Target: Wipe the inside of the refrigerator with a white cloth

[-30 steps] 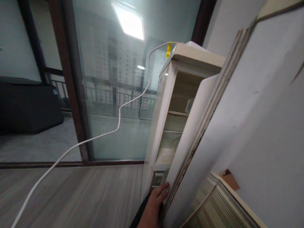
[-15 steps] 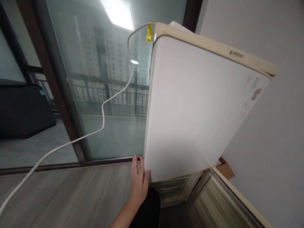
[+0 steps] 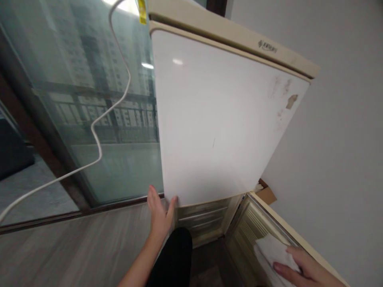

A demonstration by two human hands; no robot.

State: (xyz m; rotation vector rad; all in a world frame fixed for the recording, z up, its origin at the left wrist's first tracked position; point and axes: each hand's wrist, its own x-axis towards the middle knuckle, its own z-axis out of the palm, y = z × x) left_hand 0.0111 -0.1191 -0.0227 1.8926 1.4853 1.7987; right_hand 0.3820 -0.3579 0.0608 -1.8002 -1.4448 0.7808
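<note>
A white refrigerator stands against the wall, its upper door (image 3: pixel 218 119) now closed flat against the cabinet. My left hand (image 3: pixel 159 215) rests with open fingers on the bottom left corner of that door. The lower door (image 3: pixel 263 227) hangs open to the right, showing its ribbed inner side. My right hand (image 3: pixel 305 269) lies flat on a white cloth (image 3: pixel 273 251) pressed against the inside of the lower door. Drawers (image 3: pixel 203 221) of the lower compartment show under the upper door.
A white cable (image 3: pixel 98 131) with a yellow tag (image 3: pixel 141 10) runs from the fridge top down to the left. A glass sliding door (image 3: pixel 74 99) with a dark frame stands left. Grey wood floor (image 3: pixel 74 255) lies below; a grey wall (image 3: pixel 344 139) is right.
The upper fridge door swung from open to fully closed, pushed by my left hand at its lower corner. My right hand with the cloth came into view on the lower door.
</note>
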